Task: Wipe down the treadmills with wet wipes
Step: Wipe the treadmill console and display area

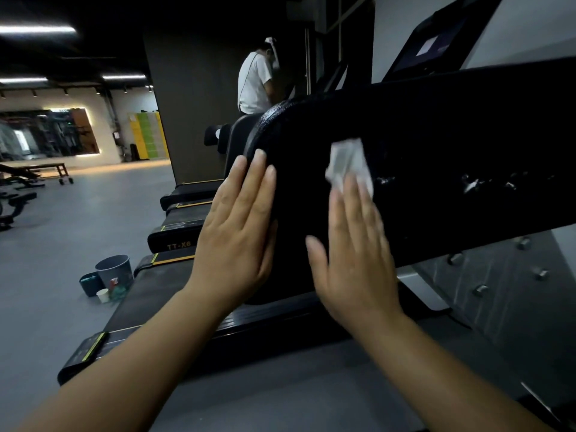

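Observation:
A wide black treadmill side arm [436,145] slants across the upper right of the head view. My left hand [240,226] lies flat against its rounded left end, fingers straight. My right hand [352,244] presses a white wet wipe [349,163] onto the arm's face with straight fingers; the wipe sticks out past the fingertips. White streaks [473,182] mark the arm to the right of the wipe. The treadmill's console screen [433,45] stands above, and its belt deck [193,313] runs below my forearms.
Several more treadmills [177,229] line up behind this one. A person in a white shirt [254,82] stands at a far machine. A grey bin [113,271], a dark tub and a paper cup [103,295] sit on the grey floor at left. Benches stand far left.

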`<state>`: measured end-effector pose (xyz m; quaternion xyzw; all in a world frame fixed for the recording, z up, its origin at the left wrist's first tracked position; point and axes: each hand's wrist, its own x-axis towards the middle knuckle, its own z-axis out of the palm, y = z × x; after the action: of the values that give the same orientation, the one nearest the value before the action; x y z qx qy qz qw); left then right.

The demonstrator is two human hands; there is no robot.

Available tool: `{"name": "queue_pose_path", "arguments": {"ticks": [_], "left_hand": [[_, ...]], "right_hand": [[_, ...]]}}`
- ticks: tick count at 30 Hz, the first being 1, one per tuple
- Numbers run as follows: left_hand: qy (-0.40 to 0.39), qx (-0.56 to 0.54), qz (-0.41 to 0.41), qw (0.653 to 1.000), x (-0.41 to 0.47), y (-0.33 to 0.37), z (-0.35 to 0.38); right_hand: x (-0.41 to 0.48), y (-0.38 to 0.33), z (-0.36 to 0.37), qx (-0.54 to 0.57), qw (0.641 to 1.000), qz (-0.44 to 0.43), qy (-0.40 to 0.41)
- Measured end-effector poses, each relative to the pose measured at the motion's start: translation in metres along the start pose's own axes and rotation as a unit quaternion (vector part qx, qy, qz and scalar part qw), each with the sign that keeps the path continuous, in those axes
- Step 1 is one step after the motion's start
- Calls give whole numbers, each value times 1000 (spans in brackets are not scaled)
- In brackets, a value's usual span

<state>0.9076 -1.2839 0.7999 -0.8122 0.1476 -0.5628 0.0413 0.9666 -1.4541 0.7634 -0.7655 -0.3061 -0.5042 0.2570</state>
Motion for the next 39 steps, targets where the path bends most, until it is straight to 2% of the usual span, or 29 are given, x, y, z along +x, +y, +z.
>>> {"name": "queue_pose_path", "arguments": {"ticks": [3, 5, 8, 9, 11, 13, 14, 19, 21, 24, 25, 30, 32, 34, 36, 39], "left_hand": [[12, 2, 11, 1000, 3, -2, 5], [16, 6, 16, 1000, 0, -3, 6], [15, 12, 14, 1000, 2, -3, 5], [12, 18, 13, 1000, 2, -2, 5], [0, 32, 6, 999, 2, -1, 4], [-16, 53, 1, 998, 1, 1, 0], [-20, 69, 6, 997, 4, 2, -2], [-27, 105, 75, 991, 49, 8, -6], [-25, 126, 93, 987, 59, 14, 0], [-37, 153, 107, 982, 59, 17, 7], [-37, 156, 108, 981, 58, 16, 7], [-33, 163, 117, 979, 59, 18, 6], [-35, 172, 113, 978, 58, 19, 6], [-40, 174, 110, 978, 57, 19, 7], [-39, 172, 109, 978, 57, 19, 7], [-37, 168, 107, 979, 57, 19, 7]], "right_hand": [[42, -17, 0, 14, 999, 9, 42], [26, -26, 9, 12, 999, -41, 14], [-24, -10, 6, -46, 992, -105, -48], [-26, 3, 0, -66, 992, -99, -46], [-1, 19, -11, -84, 996, -33, -17], [32, 16, -18, -59, 997, 38, 14], [39, 11, -17, -47, 998, 42, 19], [-21, 19, -11, -68, 993, -75, -56], [-9, 31, -17, -60, 997, -47, -27], [37, 24, -22, -32, 998, 55, 27], [41, 18, -19, -35, 998, 52, 32], [-18, 28, -11, -77, 991, -103, -37], [-13, 40, -19, -76, 994, -80, -19], [18, 40, -27, -49, 999, 0, 16], [43, 31, -25, -22, 998, 45, 48], [12, 15, 1, -12, 999, -35, 26]]}}
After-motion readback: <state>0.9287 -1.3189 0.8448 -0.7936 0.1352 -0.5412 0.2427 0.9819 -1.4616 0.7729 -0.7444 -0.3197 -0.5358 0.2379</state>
